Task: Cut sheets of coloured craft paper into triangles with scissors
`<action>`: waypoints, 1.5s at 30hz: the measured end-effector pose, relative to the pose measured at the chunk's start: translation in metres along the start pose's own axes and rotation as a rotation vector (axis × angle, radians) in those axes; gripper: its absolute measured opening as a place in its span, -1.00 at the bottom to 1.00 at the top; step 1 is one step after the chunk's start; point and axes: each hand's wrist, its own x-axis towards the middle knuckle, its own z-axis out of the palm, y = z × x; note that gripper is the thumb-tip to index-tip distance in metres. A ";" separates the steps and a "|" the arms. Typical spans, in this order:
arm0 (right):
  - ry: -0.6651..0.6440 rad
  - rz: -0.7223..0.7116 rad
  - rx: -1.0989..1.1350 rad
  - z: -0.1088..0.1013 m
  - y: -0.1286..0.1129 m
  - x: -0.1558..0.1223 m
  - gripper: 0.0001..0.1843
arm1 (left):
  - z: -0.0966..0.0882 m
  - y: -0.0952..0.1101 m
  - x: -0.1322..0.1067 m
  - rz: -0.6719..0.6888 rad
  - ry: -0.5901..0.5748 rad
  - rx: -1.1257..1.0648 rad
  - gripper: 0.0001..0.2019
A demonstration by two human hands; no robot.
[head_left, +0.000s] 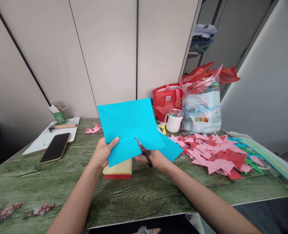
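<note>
A sheet of bright blue paper (129,120) is held up over the table, pinched at its lower left edge by my left hand (104,152), with the thumb on top. My right hand (152,158) is closed round black-handled scissors (146,157). Their blades reach into the sheet from its lower edge, and a cut runs there. Below the sheet lies a stack of yellow and red paper (118,171), partly hidden. Another blue sheet (170,149) lies on the table behind my right hand.
Folded pink and red paper pieces (214,152) are heaped at the right, beside plastic-sleeved coloured paper (268,159). A white mug (174,122), red bag (165,105) and clear plastic bag (202,110) stand behind. At left are a phone (56,147), hammer (63,126) and small box (58,115).
</note>
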 end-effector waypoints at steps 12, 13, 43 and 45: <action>0.098 -0.017 -0.076 0.009 -0.006 -0.003 -0.65 | 0.011 -0.001 -0.007 0.006 -0.050 0.013 -0.52; 0.101 -0.042 -0.099 0.009 -0.008 -0.002 -0.64 | 0.011 -0.001 -0.007 0.014 -0.047 0.019 -0.52; 0.806 -0.358 0.012 -0.079 -0.042 0.007 -0.65 | -0.004 0.010 -0.007 -0.051 -0.221 -0.031 -0.45; 0.714 -0.278 0.044 -0.080 -0.040 0.006 -0.65 | -0.005 0.011 -0.008 -0.158 -0.295 0.016 -0.51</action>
